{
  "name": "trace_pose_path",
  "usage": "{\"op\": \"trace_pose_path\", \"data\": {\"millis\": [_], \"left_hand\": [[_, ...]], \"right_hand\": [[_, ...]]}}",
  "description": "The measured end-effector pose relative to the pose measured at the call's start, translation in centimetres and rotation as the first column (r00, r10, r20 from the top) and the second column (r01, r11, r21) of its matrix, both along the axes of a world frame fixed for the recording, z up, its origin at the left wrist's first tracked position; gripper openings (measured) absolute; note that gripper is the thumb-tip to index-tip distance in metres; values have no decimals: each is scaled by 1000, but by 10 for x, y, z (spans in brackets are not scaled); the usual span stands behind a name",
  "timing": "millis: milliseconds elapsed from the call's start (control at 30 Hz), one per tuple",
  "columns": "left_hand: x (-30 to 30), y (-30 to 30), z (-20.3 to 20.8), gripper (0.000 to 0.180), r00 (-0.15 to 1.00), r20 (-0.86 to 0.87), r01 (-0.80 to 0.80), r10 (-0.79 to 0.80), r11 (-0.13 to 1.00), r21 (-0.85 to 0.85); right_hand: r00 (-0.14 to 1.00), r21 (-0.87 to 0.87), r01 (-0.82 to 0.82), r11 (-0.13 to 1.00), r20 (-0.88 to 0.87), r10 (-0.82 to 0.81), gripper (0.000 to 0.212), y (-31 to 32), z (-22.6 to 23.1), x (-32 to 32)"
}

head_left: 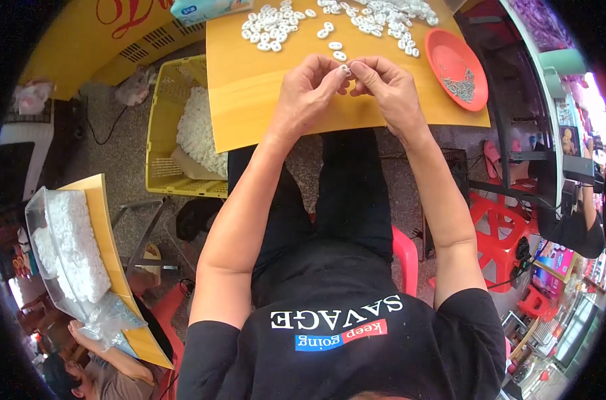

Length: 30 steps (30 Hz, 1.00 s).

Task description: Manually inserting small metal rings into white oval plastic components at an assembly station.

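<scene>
Above the front part of the yellow table (250,100), my two hands meet fingertip to fingertip. My left hand (308,93) pinches a small white plastic piece with holes (345,69) between thumb and forefinger. Close against it, my right hand (388,90) has its thumb and forefinger pressed together; whatever they hold is too small to make out. Just beyond my fingers lie a few loose white two-holed pieces (336,46). A heap of the same pieces (266,28) spreads at the back left, and a larger heap (390,17) at the back right.
At the table's right edge sits a red oval plate (443,50) with small metal pins (462,88). A yellow crate (158,140) of white pieces stands on the floor at left. A tissue pack (206,8) lies at the back. Another person's arm (110,357) reaches toward a clear bin (42,227) at lower left.
</scene>
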<state>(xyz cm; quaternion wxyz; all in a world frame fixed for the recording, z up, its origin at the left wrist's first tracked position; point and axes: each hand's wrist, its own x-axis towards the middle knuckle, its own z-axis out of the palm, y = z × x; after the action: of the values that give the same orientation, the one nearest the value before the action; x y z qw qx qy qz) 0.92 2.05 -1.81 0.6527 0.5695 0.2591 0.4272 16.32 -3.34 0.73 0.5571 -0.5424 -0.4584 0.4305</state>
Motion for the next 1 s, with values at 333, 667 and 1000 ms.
{"op": "trace_pose_path", "data": {"millis": [333, 667, 1000], "left_hand": [[1, 1, -2, 24, 1000, -31, -4, 5, 1000, 19], [1, 0, -5, 20, 998, -45, -37, 39, 998, 46], [2, 2, -8, 18, 987, -141, -54, 71, 991, 120]], "right_hand": [[999, 29, 25, 999, 20, -26, 22, -1, 0, -1], [993, 123, 74, 990, 78, -84, 19, -1, -10, -11], [993, 9, 62, 998, -103, -60, 18, -1, -15, -8]]}}
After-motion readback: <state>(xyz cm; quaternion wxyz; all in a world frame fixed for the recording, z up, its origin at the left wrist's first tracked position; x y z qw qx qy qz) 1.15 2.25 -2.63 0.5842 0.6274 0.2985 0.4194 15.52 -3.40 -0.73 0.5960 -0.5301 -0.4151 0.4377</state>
